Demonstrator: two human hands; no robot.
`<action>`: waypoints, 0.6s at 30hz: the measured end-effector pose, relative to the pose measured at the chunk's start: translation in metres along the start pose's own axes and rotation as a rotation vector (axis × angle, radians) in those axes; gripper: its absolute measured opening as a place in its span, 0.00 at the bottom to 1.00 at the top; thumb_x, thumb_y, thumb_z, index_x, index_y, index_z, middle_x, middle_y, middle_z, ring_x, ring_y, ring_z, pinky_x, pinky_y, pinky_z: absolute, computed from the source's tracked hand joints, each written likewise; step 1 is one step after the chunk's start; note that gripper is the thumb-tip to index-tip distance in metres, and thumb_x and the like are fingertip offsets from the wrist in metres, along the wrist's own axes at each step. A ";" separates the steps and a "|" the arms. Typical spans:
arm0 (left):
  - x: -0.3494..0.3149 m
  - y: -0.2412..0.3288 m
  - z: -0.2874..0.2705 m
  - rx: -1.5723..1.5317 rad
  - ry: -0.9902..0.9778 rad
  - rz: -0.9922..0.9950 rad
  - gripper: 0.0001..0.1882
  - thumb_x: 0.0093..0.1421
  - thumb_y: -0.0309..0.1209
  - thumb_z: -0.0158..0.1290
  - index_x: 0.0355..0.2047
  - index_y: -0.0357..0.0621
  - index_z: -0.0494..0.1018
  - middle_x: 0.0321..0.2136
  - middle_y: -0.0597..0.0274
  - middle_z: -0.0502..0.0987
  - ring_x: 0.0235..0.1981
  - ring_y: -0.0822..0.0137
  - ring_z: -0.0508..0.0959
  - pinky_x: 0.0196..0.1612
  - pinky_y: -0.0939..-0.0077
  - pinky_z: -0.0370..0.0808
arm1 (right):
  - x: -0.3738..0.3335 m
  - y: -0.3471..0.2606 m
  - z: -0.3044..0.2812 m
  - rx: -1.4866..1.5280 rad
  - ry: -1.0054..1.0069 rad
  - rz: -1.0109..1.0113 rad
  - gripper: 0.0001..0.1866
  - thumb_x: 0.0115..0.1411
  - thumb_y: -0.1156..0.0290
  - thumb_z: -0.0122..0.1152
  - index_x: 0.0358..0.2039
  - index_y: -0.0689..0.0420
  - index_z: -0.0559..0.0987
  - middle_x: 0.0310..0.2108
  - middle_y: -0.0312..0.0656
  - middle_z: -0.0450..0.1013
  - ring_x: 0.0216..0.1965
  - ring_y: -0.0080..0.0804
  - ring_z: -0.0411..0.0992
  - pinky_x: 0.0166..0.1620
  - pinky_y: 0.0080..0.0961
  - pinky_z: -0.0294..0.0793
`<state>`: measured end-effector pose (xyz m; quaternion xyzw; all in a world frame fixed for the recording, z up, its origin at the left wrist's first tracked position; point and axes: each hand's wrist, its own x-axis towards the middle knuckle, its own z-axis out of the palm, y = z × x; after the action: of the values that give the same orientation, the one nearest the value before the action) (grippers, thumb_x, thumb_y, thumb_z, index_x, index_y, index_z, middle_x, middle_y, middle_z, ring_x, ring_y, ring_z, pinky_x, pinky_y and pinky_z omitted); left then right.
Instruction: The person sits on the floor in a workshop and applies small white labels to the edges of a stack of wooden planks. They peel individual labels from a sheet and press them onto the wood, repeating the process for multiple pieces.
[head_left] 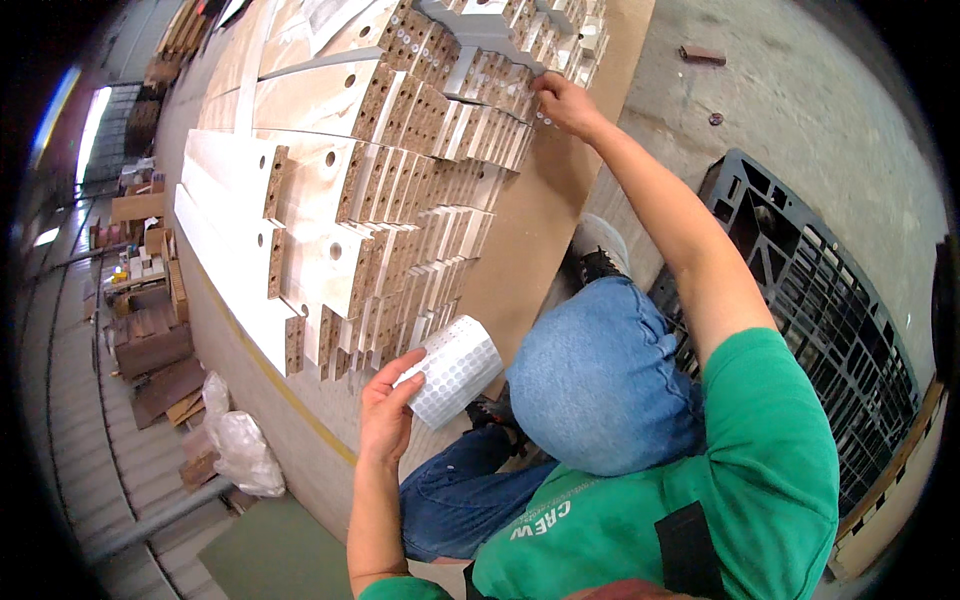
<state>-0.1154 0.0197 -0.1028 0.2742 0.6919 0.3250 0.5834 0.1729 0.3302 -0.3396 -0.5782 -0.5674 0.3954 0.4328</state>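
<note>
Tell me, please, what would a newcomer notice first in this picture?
First, the big stack of pale wooden panels with drilled edges, filling the upper left. Then the curled sheet of round white stickers in the left hand, low centre, while the right hand touches the panel edges at the top.

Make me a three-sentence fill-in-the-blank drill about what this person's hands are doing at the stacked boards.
1. The left hand holds a curled sheet of small round ____ stickers.
2. The right hand reaches out to the drilled ends of the stacked ____ boards.
3. Right of the knee, a ____ plastic pallet lies on the floor.

Missing words: white; wooden; black
</note>
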 end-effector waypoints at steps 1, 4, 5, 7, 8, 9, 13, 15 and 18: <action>0.001 0.001 0.000 0.004 -0.004 0.002 0.19 0.51 0.22 0.53 0.45 0.31 0.69 0.39 0.55 0.75 0.39 0.67 0.75 0.45 0.75 0.70 | 0.000 0.005 -0.002 0.024 0.006 0.007 0.11 0.58 0.67 0.45 0.37 0.57 0.72 0.26 0.37 0.71 0.29 0.21 0.69 0.31 0.20 0.69; 0.000 -0.001 0.000 0.007 -0.004 -0.002 0.19 0.51 0.22 0.53 0.45 0.32 0.69 0.39 0.55 0.75 0.39 0.67 0.75 0.45 0.75 0.70 | -0.006 0.007 -0.003 0.217 -0.053 0.028 0.11 0.55 0.69 0.51 0.39 0.58 0.71 0.27 0.36 0.71 0.30 0.22 0.69 0.33 0.19 0.69; 0.000 -0.001 -0.002 0.005 -0.005 -0.006 0.19 0.51 0.23 0.53 0.45 0.32 0.70 0.39 0.55 0.75 0.39 0.67 0.75 0.45 0.75 0.70 | -0.008 0.007 -0.002 0.294 -0.072 0.026 0.11 0.54 0.70 0.52 0.39 0.58 0.71 0.27 0.36 0.71 0.30 0.21 0.69 0.33 0.19 0.69; 0.000 -0.002 -0.002 0.003 -0.001 -0.011 0.19 0.51 0.23 0.53 0.44 0.32 0.70 0.39 0.55 0.75 0.39 0.67 0.75 0.45 0.76 0.70 | -0.009 0.006 0.000 0.253 -0.053 0.008 0.12 0.53 0.72 0.54 0.39 0.58 0.71 0.28 0.36 0.71 0.30 0.22 0.69 0.34 0.20 0.69; 0.000 -0.001 -0.001 0.002 0.003 -0.009 0.19 0.50 0.23 0.54 0.44 0.32 0.70 0.39 0.56 0.75 0.39 0.67 0.75 0.45 0.76 0.70 | -0.009 0.005 0.000 0.232 -0.043 -0.004 0.13 0.52 0.73 0.55 0.39 0.58 0.70 0.29 0.36 0.71 0.30 0.22 0.68 0.35 0.20 0.69; 0.000 -0.001 -0.001 0.001 0.007 -0.008 0.19 0.50 0.23 0.54 0.44 0.32 0.70 0.39 0.56 0.75 0.38 0.67 0.75 0.45 0.76 0.69 | -0.010 0.004 0.001 0.203 -0.005 -0.024 0.13 0.51 0.73 0.55 0.39 0.58 0.70 0.29 0.36 0.71 0.30 0.22 0.68 0.35 0.20 0.69; 0.001 -0.002 -0.003 0.023 -0.029 -0.006 0.19 0.52 0.23 0.53 0.46 0.34 0.70 0.39 0.58 0.75 0.40 0.70 0.74 0.45 0.78 0.69 | -0.010 0.004 0.006 0.152 0.103 -0.101 0.13 0.50 0.74 0.56 0.38 0.59 0.70 0.29 0.37 0.71 0.30 0.23 0.68 0.37 0.21 0.70; 0.001 -0.001 -0.003 0.020 -0.038 -0.006 0.19 0.52 0.23 0.53 0.46 0.34 0.70 0.39 0.58 0.75 0.40 0.70 0.74 0.45 0.78 0.69 | -0.008 0.006 0.008 0.142 0.132 -0.122 0.13 0.50 0.75 0.55 0.38 0.59 0.69 0.28 0.37 0.71 0.30 0.23 0.68 0.37 0.22 0.70; -0.001 0.002 0.003 0.007 -0.001 -0.022 0.19 0.50 0.22 0.54 0.44 0.32 0.70 0.38 0.55 0.76 0.38 0.68 0.75 0.46 0.76 0.69 | -0.006 0.007 0.010 0.101 0.158 -0.136 0.13 0.50 0.76 0.55 0.38 0.59 0.69 0.27 0.37 0.71 0.29 0.24 0.69 0.36 0.23 0.70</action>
<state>-0.1124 0.0213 -0.1008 0.2688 0.6957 0.3163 0.5863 0.1652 0.3245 -0.3496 -0.5451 -0.5486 0.3463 0.5309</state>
